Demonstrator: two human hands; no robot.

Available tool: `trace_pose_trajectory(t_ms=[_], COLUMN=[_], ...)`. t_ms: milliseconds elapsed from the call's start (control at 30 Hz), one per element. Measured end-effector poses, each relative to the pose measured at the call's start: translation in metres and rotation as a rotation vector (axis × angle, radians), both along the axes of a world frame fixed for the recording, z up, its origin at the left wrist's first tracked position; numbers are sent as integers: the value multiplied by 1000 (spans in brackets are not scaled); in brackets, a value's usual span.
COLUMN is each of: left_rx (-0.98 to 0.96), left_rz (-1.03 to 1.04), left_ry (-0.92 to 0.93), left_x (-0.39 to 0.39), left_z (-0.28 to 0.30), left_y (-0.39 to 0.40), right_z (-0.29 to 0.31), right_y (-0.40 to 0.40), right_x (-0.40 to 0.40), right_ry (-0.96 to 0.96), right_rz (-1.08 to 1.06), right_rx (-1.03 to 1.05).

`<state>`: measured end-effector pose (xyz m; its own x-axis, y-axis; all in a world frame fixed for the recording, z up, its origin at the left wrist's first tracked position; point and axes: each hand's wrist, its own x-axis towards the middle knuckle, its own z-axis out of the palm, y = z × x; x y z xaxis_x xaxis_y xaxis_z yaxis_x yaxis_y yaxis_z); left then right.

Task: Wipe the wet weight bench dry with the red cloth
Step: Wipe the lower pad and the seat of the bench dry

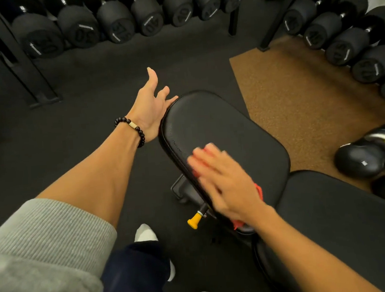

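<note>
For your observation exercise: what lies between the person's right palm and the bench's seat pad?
The red cloth, pressed flat under the right hand on the seat pad, shown in the head view.

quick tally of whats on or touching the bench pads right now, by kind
bench pads: 2
hands: 2, the left hand open at the far pad's edge, the right hand flat on the cloth
red cloth: 1
yellow knob: 1
total: 6
</note>
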<state>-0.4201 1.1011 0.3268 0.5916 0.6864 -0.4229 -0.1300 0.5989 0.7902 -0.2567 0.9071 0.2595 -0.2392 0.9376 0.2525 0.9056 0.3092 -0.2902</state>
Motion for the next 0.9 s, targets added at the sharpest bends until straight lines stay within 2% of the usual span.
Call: trace_pose_trajectory(t_ms=[100, 200, 267, 333, 400, 467, 567, 633, 733, 833, 900], left_rx=[-10, -45, -67, -76, -79, -64, -49, -33, 7, 57, 114], left_rz=[-10, 10, 20, 16, -4, -52, -93, -104, -126, -127, -131], left_ry=[15, -18, -21, 17, 40, 79, 137, 181, 271, 372, 457], left_x=[1, -1, -7, -16, -26, -32, -34, -32, -28, -23, -18], left_z=[2, 2, -1, -3, -6, -6, -4, -1, 7, 17, 22], left_y=[0, 1, 5, 10, 14, 17, 20, 22, 24, 21, 17], right_z=[8, 26, 31, 28, 22, 11, -3, -4, 9, 33, 36], right_y=[53, 122, 133, 109, 68, 27, -32, -39, 18, 90, 100], right_x=[14, -26, -59, -76, -68, -48, -24, -22, -45, -80, -87], right_ry=[149, 92, 20, -78, -191, -267, -344, -369, -336, -229, -196], right_rz=[-346, -535, -452, -206, 8, 85, 65, 74, 58, -58, -120], right_rx=[-37, -31, 12, 38, 29, 11, -72, -91, -46, -39, -31])
